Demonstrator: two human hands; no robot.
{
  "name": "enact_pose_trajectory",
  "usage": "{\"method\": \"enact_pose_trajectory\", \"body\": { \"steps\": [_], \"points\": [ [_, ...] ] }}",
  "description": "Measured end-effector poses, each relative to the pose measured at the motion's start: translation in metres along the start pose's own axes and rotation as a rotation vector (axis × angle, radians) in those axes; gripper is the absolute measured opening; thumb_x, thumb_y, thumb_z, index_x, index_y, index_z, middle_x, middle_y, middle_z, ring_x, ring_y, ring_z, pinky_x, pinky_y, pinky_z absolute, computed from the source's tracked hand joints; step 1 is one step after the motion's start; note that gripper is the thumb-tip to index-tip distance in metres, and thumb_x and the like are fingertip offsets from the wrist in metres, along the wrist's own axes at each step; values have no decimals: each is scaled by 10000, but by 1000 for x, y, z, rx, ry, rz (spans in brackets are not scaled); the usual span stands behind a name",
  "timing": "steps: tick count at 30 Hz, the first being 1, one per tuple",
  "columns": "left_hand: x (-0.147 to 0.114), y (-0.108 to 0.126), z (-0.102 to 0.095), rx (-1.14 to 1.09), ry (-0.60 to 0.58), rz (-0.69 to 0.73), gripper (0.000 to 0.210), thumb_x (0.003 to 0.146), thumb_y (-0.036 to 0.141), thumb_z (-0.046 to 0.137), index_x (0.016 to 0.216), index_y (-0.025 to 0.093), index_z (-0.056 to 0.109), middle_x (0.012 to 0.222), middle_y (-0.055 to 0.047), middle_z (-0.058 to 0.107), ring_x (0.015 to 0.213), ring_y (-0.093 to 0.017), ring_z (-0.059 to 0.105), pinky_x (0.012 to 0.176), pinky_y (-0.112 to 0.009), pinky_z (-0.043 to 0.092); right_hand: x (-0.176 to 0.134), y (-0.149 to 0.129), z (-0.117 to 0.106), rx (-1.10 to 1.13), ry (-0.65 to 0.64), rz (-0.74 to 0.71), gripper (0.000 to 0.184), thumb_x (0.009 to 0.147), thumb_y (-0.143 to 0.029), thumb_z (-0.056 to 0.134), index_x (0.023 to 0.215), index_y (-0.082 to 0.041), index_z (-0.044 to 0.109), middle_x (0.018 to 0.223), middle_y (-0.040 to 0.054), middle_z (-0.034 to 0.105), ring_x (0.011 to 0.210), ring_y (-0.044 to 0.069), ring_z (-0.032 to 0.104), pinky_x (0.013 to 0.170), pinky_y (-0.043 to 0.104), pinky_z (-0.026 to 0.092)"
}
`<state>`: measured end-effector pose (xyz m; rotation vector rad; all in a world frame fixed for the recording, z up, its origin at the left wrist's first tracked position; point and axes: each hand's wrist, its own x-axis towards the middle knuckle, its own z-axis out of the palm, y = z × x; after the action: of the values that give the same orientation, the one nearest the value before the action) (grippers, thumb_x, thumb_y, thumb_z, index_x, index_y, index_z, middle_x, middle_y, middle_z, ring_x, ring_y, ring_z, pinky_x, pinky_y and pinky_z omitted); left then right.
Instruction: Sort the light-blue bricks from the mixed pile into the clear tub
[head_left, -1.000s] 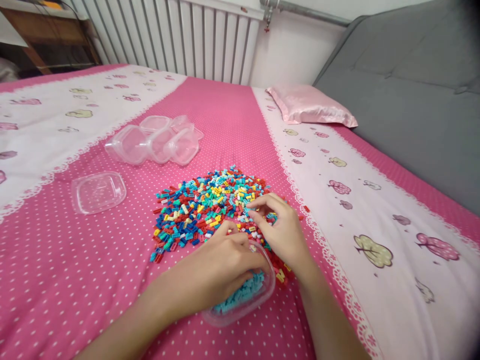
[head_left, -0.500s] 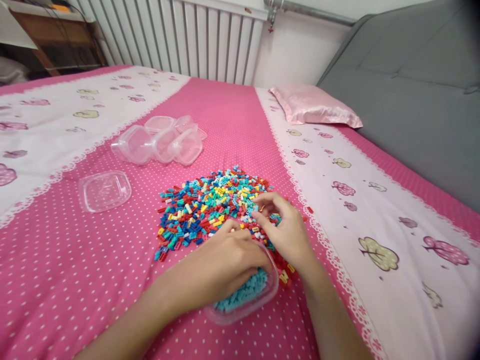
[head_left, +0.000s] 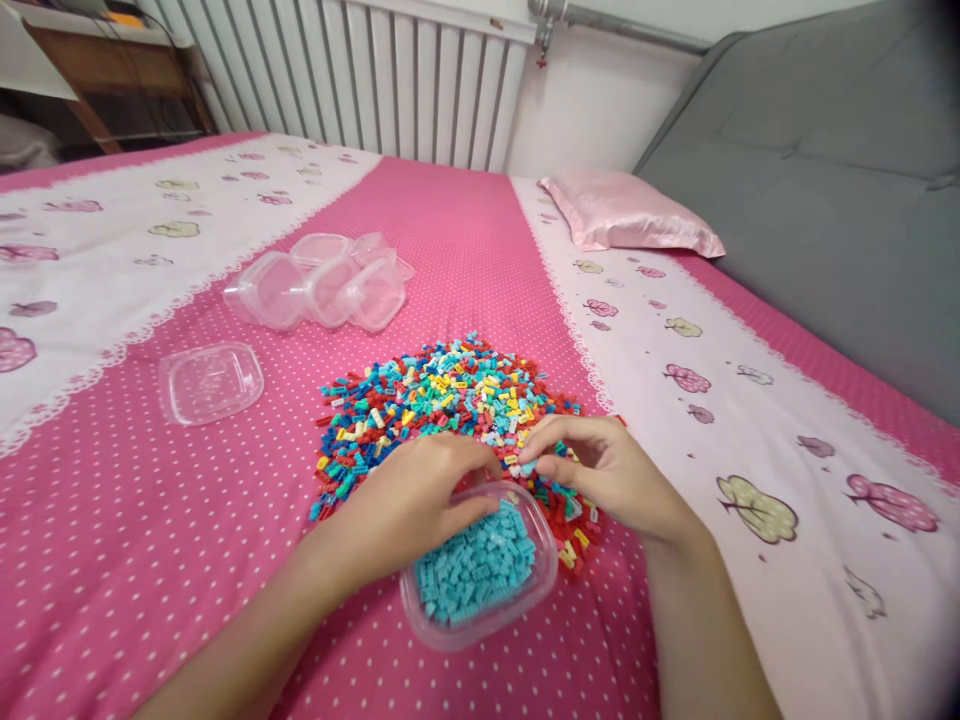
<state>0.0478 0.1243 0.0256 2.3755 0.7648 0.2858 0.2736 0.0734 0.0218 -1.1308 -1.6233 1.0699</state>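
Observation:
A clear plastic tub (head_left: 480, 633) filled with light blue toy bricks (head_left: 476, 565) sits in front of me on the bed. My left hand (head_left: 427, 500) reaches over the tub's far left edge, thumb above the blue bricks and the curled fingers over the pile, a gap between them. Just right of the tub, my right hand (head_left: 600, 465) pinches a small light blue brick (head_left: 528, 467) between thumb and index finger. Beyond both hands spreads a loose pile of small mixed-colour bricks (head_left: 435, 385), partly covered by them.
A clear lid (head_left: 211, 382) lies flat left of the pile. Several clear tubs (head_left: 322, 285) are heaped behind it. A pink pillow (head_left: 630, 212) rests against the grey headboard (head_left: 817, 160). A white radiator (head_left: 360, 75) stands beyond the polka-dot bedspread (head_left: 450, 240).
My left hand has drawn up and left, uncovering more of the blue bricks in the tub. My right hand has moved down and right from the pile, a light blue brick now showing at its fingertips.

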Motion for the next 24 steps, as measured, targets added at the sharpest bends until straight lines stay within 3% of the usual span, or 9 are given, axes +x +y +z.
{"method": "enact_pose_trajectory", "body": {
  "steps": [5, 10, 15, 24],
  "points": [
    [0, -1, 3, 86, -30, -73, 88, 932, 278, 606, 890, 210, 642, 814, 13, 686, 725, -155, 621, 625, -264, 352, 3, -2, 7, -115, -62, 44, 77, 842, -174, 763, 858, -249, 757, 861, -17, 728, 836, 159, 659, 794, 297, 475],
    [-2, 0, 0, 78, -18, -93, 136, 956, 287, 534, 925, 216, 647, 776, 14, 674, 686, -141, 610, 604, -260, 328, 3, -8, 13, -272, -192, -63, 122, 853, -115, 753, 824, -233, 762, 926, 3, 630, 933, 164, 607, 868, 314, 448],
    [-1, -1, -1, 76, -29, -102, 155, 950, 285, 530, 942, 214, 668, 760, 10, 677, 668, -137, 606, 599, -258, 327, -3, -11, 17, -590, -181, -114, 123, 880, -155, 730, 799, -244, 757, 969, 22, 550, 1042, 214, 503, 928, 376, 376],
    [-2, -1, 0, 81, -27, -105, 183, 952, 271, 526, 1034, 215, 680, 823, -11, 709, 719, -160, 641, 619, -265, 359, -8, -11, 16, -702, -200, -124, 113, 870, -203, 752, 801, -291, 760, 946, 9, 541, 1006, 218, 480, 898, 376, 339]
  ]
}}
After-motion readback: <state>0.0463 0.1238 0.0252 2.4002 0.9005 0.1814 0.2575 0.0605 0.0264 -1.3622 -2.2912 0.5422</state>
